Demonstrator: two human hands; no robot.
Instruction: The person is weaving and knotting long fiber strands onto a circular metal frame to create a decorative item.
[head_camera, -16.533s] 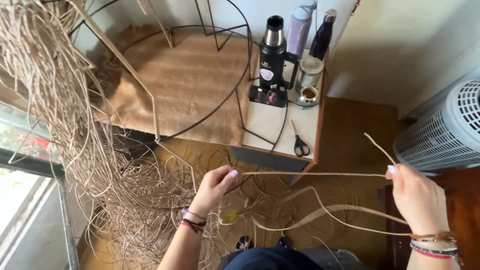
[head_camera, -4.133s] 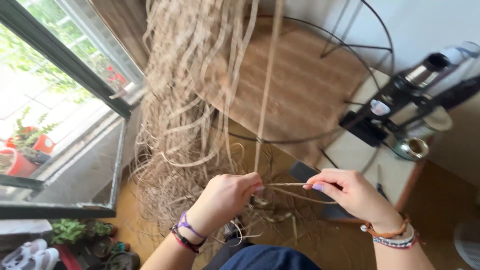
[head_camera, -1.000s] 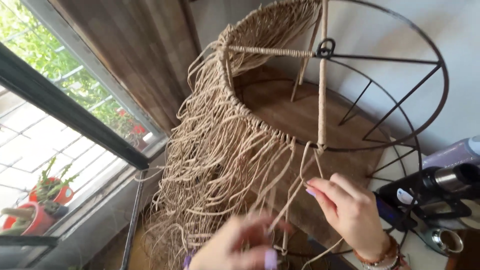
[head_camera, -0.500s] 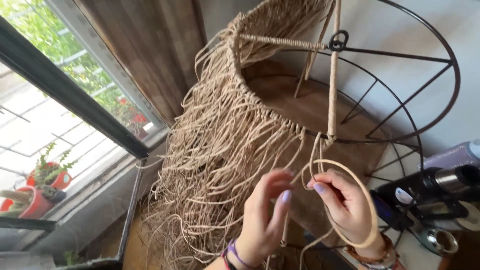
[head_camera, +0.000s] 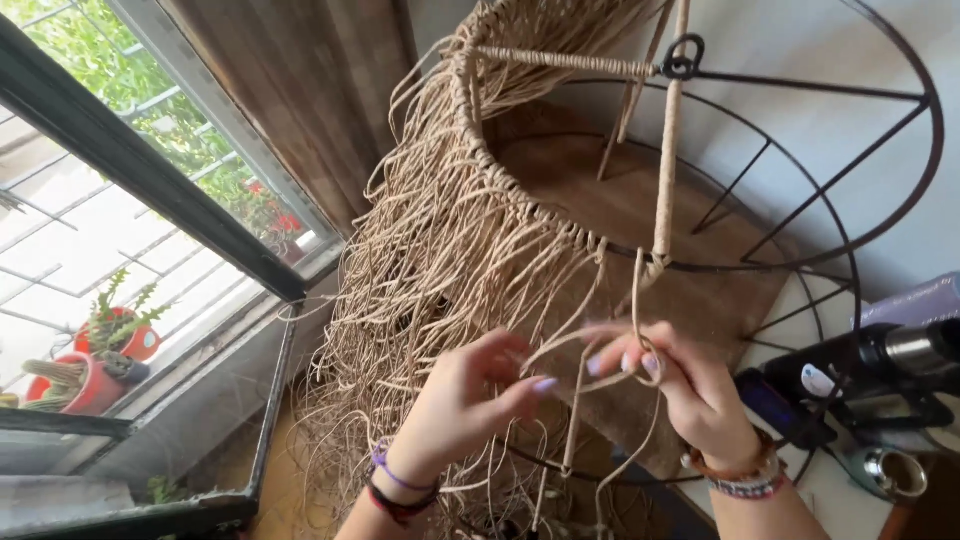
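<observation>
Strand work at the frame's lower ring — about half fringed.

Left side of the wire frame (head_camera: 800, 230) hangs thick with fibre fringe (head_camera: 420, 300); right spokes bare, one upright wrapped. My left hand (head_camera: 470, 400) and right hand (head_camera: 680, 390) each pinch the raffia strand (head_camera: 600, 345) just under the ring. Half a second back the strand made a wider loop — tighter now.

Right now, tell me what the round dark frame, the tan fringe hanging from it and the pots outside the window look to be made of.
Round dark frame: thin rods, matte black, probably metal wire. Tan fringe: flat, pale, dull strands, likely raffia or paper cord; the left hand and right hand work one such strand. Red pots: matte orange-red, seemingly terracotta or plastic.
</observation>
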